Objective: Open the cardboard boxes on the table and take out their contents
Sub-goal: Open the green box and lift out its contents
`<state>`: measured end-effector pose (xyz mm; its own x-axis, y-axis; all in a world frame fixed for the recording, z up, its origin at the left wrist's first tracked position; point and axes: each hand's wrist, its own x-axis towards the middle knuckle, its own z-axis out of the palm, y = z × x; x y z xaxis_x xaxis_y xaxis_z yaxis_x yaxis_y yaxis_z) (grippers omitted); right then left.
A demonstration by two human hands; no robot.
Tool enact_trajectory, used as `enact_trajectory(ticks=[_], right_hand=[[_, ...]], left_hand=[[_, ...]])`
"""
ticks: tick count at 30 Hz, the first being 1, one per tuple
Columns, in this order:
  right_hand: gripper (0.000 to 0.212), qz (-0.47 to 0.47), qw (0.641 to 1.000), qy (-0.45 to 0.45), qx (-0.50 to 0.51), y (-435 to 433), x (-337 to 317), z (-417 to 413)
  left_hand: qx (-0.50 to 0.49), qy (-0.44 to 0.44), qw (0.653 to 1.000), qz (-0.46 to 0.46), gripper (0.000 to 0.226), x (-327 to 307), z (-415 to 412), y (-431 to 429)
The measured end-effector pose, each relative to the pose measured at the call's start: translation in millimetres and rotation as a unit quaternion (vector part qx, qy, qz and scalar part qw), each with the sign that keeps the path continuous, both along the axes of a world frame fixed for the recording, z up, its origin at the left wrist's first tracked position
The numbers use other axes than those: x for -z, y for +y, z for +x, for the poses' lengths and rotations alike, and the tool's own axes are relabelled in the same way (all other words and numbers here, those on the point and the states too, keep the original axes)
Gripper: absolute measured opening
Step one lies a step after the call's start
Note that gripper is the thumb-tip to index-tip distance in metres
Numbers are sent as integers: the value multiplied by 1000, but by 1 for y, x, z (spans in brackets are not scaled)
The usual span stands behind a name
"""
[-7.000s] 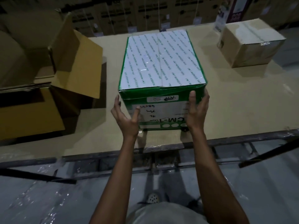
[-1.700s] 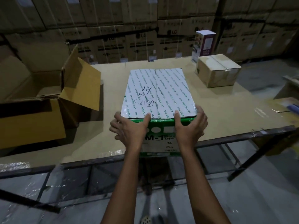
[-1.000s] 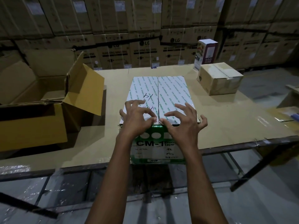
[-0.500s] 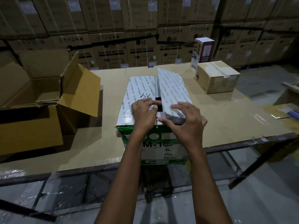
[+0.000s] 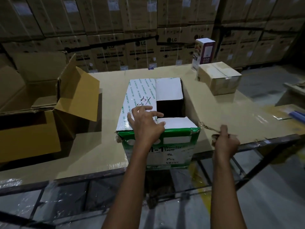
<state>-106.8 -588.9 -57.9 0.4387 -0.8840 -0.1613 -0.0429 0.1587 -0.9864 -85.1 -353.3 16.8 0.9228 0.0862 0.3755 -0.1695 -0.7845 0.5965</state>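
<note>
At the table's [image 5: 92, 151] 6 o'clock edge, pin the green box [image 5: 171, 151] by its 3 o'clock flap [image 5: 205, 120] with the clamped right grip [image 5: 226, 142], then lift the 9 o'clock flap [image 5: 138, 96] with the flat, spread-fingered left grip [image 5: 145, 124].

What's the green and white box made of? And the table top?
Green-and-white box: probably cardboard with a glossy printed skin. Its near corners are torn ragged, and the flap that the right hand grips looks plain matte brown inside. Table top: seems a tan board under clear plastic film, which wrinkles and shines along the front edge.
</note>
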Motion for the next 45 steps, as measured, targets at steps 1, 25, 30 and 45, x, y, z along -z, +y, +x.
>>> enact_trajectory(ticks=[1,25,30,45], right_hand=[[56,23,999,11,-26,1,6,-1],[25,-51,895,8,-444,157,-127,107],[24,42,876,-114,-467,197,-149,103],[24,-473,662,48,-579,327,-71,59]], left_hand=[[-5,6,1000,9,23,1,0,0],[-24,-250,967,38,21,-10,-19,43],[-68,-290,954,-40,11,-25,-22,72],[-273,19,687,-674,15,59,-21,176]])
